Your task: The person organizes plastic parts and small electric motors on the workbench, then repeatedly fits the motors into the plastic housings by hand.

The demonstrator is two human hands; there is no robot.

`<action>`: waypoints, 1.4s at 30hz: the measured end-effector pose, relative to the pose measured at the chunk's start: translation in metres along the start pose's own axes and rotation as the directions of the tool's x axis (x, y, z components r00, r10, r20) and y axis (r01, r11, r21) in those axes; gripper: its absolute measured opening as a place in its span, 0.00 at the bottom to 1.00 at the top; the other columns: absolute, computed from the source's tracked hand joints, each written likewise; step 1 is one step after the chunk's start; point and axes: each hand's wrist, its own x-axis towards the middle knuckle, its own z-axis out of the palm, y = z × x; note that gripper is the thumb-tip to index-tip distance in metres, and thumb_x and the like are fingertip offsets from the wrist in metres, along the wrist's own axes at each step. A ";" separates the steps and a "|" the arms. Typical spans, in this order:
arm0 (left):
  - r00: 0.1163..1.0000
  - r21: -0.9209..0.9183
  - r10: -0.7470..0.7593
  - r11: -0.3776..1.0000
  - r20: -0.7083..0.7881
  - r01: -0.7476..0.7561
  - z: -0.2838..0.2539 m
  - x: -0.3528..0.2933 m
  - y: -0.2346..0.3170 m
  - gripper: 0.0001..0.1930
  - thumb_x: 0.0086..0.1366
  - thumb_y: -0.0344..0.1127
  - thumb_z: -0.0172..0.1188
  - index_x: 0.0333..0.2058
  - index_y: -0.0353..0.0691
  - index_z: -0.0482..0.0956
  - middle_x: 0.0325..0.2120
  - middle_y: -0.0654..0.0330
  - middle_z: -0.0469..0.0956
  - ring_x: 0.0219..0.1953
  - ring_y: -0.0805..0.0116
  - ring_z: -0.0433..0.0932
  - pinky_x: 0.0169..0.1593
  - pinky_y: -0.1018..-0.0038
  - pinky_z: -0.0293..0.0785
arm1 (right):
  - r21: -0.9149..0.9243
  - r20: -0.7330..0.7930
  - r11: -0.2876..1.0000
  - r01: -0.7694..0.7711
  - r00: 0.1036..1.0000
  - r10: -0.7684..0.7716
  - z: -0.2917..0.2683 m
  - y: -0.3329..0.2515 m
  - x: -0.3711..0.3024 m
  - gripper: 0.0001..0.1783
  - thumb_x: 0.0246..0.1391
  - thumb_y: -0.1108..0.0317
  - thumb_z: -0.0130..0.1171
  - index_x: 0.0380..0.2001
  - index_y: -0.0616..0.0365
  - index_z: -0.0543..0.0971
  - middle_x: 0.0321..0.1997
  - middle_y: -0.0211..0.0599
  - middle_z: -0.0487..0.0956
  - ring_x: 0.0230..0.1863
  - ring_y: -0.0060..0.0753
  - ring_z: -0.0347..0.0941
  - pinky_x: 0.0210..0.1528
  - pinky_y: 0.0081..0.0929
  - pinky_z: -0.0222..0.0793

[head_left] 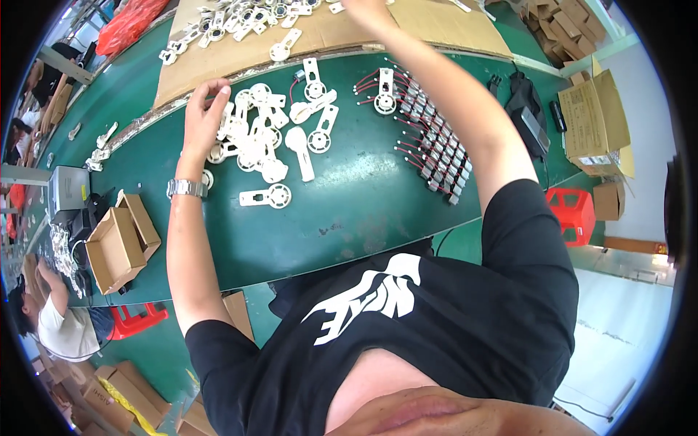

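My left hand (201, 116) is at the left side of a loose pile of white plastic parts (251, 134), each with a round ring and a flat arm. Its fingers are loosely curled, with a gap to the thumb and nothing visible between them. My right arm stretches far across the table, and my right hand (365, 10) is at the top edge over the cardboard sheet (407, 33). Its fingers are cut off by the picture's edge. A white part (337, 7) lies just left of it. More white parts (254, 18) are heaped on the sheet.
Small silver motors (436, 138) with red wires lie in rows below my right arm. One white part (385, 92) is beside them. An opened carton (596, 116) stands at the right, a cardboard tray (116, 247) at the left. Another person (65, 320) sits at far left.
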 end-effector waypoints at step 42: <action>0.954 0.203 0.034 0.979 -0.298 0.028 -0.035 -0.080 -0.014 0.19 0.76 0.47 0.56 0.55 0.40 0.81 0.51 0.58 0.79 0.55 0.62 0.71 0.60 0.66 0.67 | 0.225 0.356 0.871 0.437 0.795 -0.491 0.008 -0.082 -0.135 0.18 0.57 0.55 0.65 0.46 0.54 0.84 0.43 0.43 0.84 0.49 0.50 0.80 0.56 0.44 0.73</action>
